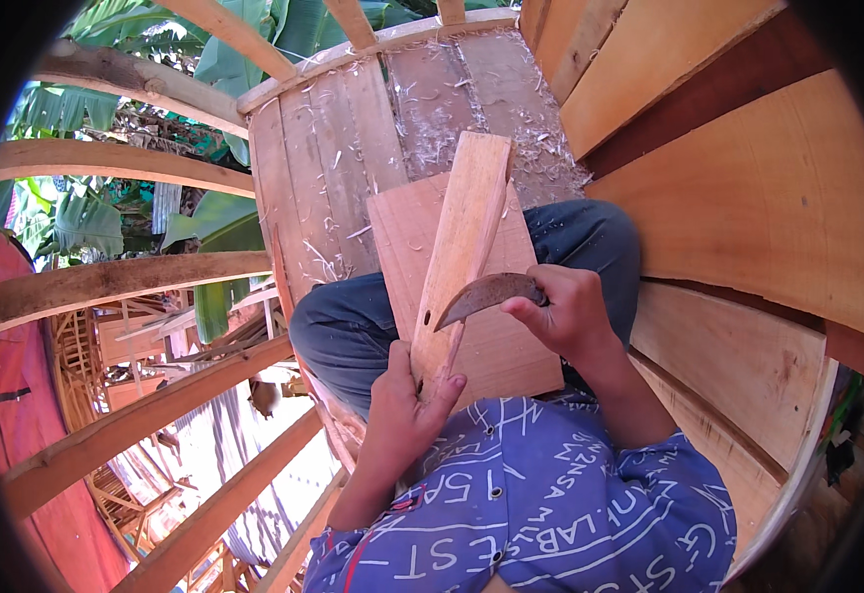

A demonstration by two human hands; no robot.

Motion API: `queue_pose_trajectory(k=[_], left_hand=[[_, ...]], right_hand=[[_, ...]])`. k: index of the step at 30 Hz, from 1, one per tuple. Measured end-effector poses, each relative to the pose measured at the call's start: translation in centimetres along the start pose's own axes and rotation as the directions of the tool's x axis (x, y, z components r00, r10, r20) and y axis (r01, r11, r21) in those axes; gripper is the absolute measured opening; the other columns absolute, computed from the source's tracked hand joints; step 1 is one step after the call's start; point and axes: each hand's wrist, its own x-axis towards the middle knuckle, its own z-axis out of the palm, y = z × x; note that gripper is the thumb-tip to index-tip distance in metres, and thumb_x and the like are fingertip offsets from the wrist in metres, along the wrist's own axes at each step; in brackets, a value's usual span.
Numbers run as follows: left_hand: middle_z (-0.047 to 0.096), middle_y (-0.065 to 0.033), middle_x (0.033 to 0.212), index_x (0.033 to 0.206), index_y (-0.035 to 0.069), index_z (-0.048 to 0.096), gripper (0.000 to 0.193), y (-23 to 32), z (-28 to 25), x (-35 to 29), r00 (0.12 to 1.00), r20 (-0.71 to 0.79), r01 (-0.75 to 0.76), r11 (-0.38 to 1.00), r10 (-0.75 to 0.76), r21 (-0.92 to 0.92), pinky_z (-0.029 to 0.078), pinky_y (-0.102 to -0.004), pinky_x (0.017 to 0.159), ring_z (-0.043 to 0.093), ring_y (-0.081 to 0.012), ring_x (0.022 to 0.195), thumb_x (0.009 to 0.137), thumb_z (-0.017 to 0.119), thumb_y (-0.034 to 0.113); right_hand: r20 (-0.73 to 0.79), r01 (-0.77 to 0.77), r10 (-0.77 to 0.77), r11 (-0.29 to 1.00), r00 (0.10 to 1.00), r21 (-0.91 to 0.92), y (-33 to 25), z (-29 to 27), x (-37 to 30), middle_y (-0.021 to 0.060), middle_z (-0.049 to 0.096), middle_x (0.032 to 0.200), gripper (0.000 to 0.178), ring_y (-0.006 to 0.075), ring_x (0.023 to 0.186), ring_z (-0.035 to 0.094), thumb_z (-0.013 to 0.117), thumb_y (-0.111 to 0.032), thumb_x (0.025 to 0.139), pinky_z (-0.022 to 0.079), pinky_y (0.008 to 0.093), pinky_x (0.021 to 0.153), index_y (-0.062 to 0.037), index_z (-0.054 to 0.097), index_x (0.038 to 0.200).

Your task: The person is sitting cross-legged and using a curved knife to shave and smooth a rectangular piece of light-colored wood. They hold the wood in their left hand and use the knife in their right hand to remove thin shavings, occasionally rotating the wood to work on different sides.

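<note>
A long narrow wooden slat lies tilted over a wide flat board resting on my lap. My left hand is closed around the slat's near end, with the thumb along its right side. In my right hand is a curved knife with a dark, rusty-looking blade; my fingers wrap round its handle, which is mostly hidden. The blade's tip points left and lies over the slat, close to a small dark slot in the wood. Whether the edge touches the wood I cannot tell.
Pale shavings litter the plank floor ahead of my crossed legs. Wooden rails with gaps between them stand on the left; a wall of broad planks rises close on my right. Banana leaves show beyond the rails.
</note>
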Motion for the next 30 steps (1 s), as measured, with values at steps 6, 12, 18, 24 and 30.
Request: queue_pose_trajectory(k=[6, 12, 18, 24, 30], left_hand=[[0.062, -0.0266, 0.079, 0.101, -0.001, 0.043, 0.048, 0.5, -0.2, -0.8, 0.999, -0.02, 0.029, 0.999, -0.029, 0.032, 0.051, -0.0418, 0.064, 0.066, -0.0432, 0.077, 0.084, 0.072, 0.032], [0.062, -0.0262, 0.076, 0.101, -0.001, 0.042, 0.048, 1.1, 0.1, -0.9, 0.998, -0.056, -0.023, 0.998, 0.026, 0.054, 0.05, -0.0424, 0.06, 0.066, -0.0444, 0.073, 0.084, 0.072, 0.034], [0.06, -0.025, 0.07, 0.1, 0.001, 0.044, 0.051, 0.1, 1.2, -2.9, 0.984, 0.17, 0.026, 0.981, -0.06, 0.193, 0.05, -0.0432, 0.056, 0.064, -0.0451, 0.068, 0.084, 0.072, 0.04], [0.056, -0.016, 0.069, 0.096, 0.001, 0.045, 0.036, -2.1, 0.5, -1.9, 0.99, 0.077, 0.126, 0.983, -0.117, -0.13, 0.045, -0.0357, 0.06, 0.057, -0.0224, 0.064, 0.087, 0.067, 0.028], [0.057, -0.0129, 0.075, 0.104, -0.001, 0.047, 0.038, -1.0, -0.6, -0.8, 0.983, 0.136, 0.152, 0.962, -0.124, -0.227, 0.045, -0.0341, 0.066, 0.053, -0.016, 0.072, 0.086, 0.064, 0.028]], right_hand=[[-0.051, 0.018, -0.024, 0.993, 0.998, -0.114, 0.2, -0.6, 1.0, 0.0119, 0.05, 0.055, 0.067, 0.0316, 0.049, 0.054, 0.062, -0.068, 0.078, 0.041, 0.0373, 0.045, -0.0041, 0.052, 0.06], [-0.078, 0.055, -0.073, 0.976, 0.994, -0.211, 0.1, -1.6, 1.5, 0.0112, 0.051, 0.055, 0.065, 0.0303, 0.049, 0.055, 0.063, -0.067, 0.078, 0.04, 0.0375, 0.045, -0.005, 0.053, 0.061], [-0.397, -0.308, 0.28, 0.951, 0.874, -0.006, 5.5, -5.8, 3.9, 0.0157, 0.04, 0.053, 0.064, 0.0279, 0.049, 0.037, 0.052, -0.056, 0.094, 0.037, 0.0387, 0.05, 0.002, 0.053, 0.068], [-0.193, -0.142, 0.154, 0.987, 0.969, 0.075, 3.4, -4.4, 2.7, 0.0159, 0.04, 0.054, 0.064, 0.0241, 0.048, 0.038, 0.056, -0.057, 0.091, 0.035, 0.0383, 0.048, 0.0019, 0.052, 0.066], [-0.001, -0.025, 0.025, 0.999, 1.0, 0.033, 0.0, 1.2, 0.7, 0.0152, 0.049, 0.054, 0.07, 0.0355, 0.052, 0.055, 0.06, -0.067, 0.081, 0.04, 0.0393, 0.046, -0.0018, 0.051, 0.06]])
